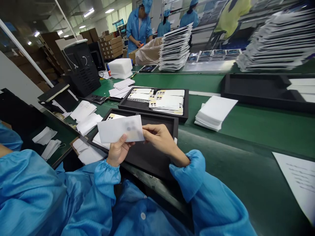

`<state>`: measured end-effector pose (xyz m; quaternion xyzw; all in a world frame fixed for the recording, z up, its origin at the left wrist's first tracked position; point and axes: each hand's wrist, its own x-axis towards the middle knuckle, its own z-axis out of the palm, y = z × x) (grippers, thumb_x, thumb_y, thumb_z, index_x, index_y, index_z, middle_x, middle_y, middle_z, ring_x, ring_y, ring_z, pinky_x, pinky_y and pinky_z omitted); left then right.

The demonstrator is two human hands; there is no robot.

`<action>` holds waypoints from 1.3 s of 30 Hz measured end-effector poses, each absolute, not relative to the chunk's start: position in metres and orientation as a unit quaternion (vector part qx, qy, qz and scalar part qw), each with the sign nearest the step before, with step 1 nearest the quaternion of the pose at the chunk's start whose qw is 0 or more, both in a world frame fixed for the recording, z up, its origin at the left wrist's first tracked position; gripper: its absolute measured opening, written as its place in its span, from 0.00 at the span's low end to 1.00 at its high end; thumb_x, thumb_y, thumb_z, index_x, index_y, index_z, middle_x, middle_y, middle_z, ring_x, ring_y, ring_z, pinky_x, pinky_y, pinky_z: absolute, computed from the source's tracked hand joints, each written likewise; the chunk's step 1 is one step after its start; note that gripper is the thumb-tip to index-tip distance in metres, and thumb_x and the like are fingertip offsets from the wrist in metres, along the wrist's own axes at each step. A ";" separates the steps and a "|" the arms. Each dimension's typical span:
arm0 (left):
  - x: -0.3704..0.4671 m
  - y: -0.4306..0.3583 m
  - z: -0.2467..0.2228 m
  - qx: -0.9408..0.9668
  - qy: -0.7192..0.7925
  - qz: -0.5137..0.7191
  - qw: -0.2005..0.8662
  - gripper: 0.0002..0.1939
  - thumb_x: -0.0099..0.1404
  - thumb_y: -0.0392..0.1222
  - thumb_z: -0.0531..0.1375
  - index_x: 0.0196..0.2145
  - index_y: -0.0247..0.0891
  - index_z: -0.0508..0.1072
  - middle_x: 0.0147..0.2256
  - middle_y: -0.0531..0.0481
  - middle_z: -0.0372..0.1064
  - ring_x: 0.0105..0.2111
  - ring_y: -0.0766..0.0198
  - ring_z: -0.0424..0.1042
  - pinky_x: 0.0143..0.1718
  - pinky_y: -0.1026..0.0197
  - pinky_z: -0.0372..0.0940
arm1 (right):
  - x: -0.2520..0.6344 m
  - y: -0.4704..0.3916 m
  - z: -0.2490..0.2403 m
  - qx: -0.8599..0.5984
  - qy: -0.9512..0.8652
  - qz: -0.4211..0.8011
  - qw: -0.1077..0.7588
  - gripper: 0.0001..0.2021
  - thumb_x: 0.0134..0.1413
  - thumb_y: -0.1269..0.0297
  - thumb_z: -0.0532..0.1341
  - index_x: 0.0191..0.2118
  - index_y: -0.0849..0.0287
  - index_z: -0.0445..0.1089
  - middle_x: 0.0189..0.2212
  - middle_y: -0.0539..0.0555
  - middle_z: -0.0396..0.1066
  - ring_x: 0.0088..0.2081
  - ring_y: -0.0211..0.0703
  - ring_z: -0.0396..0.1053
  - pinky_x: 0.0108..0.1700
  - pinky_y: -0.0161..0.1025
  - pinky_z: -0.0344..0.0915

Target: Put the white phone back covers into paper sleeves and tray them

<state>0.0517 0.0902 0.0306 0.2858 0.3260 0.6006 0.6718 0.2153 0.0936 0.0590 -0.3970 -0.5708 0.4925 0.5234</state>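
Both hands hold a white translucent paper sleeve (pixel 115 129) above the near black tray (pixel 147 157). Dark camera-like dots and a yellowish patch show through its right part. My left hand (pixel 119 152) grips the sleeve's lower edge, thumb on the front face. At the right end, my right hand (pixel 159 137) pinches the sleeve's edge between thumb and fingers. Behind the sleeve, white phone-shaped pieces with yellow camera areas lie in the near tray's left part. Just beyond, a second black tray (pixel 186 106) carries several more such phone-shaped pieces (pixel 169 100).
A stack of white paper sleeves (pixel 214 113) sits to the right on the green bench (pixel 261 131). Loose white papers (pixel 86 114) lie at left, near a black machine (pixel 81 65). Tall white stacks (pixel 175 47) stand behind. Co-workers in blue (pixel 139 28) are farther back.
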 end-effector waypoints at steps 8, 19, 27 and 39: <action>0.057 0.090 0.023 0.258 0.336 0.591 0.687 0.30 0.51 0.38 0.72 0.51 0.39 0.70 0.35 0.51 0.77 0.31 0.62 0.75 0.27 0.63 0.69 | 0.229 0.100 0.058 -0.399 -0.540 0.557 0.488 0.21 0.39 0.45 0.70 0.28 0.61 0.75 0.21 0.51 0.72 0.21 0.37 0.68 0.22 0.34 0.68; 0.059 0.064 0.004 0.278 0.356 0.447 0.772 0.24 0.47 0.49 0.74 0.38 0.32 0.77 0.32 0.44 0.77 0.28 0.63 0.77 0.28 0.65 0.70 | 0.240 0.106 0.033 -0.467 -0.507 0.579 0.436 0.23 0.34 0.54 0.75 0.38 0.60 0.75 0.29 0.53 0.77 0.25 0.39 0.71 0.25 0.34 0.68; -0.005 0.033 -0.025 0.281 0.418 0.471 0.724 0.22 0.44 0.45 0.75 0.35 0.30 0.77 0.32 0.41 0.78 0.27 0.61 0.78 0.27 0.65 0.71 | 0.189 0.125 0.024 -0.457 -0.435 0.617 0.470 0.24 0.29 0.56 0.76 0.35 0.59 0.73 0.26 0.52 0.76 0.24 0.42 0.72 0.24 0.37 0.70; -0.046 0.058 -0.045 0.211 0.464 0.599 0.618 0.24 0.41 0.53 0.75 0.29 0.31 0.76 0.24 0.47 0.74 0.23 0.67 0.75 0.23 0.69 0.71 | 0.138 0.168 -0.006 -0.583 -0.690 0.338 0.265 0.24 0.49 0.45 0.61 0.34 0.65 0.75 0.24 0.55 0.71 0.27 0.44 0.67 0.31 0.40 0.61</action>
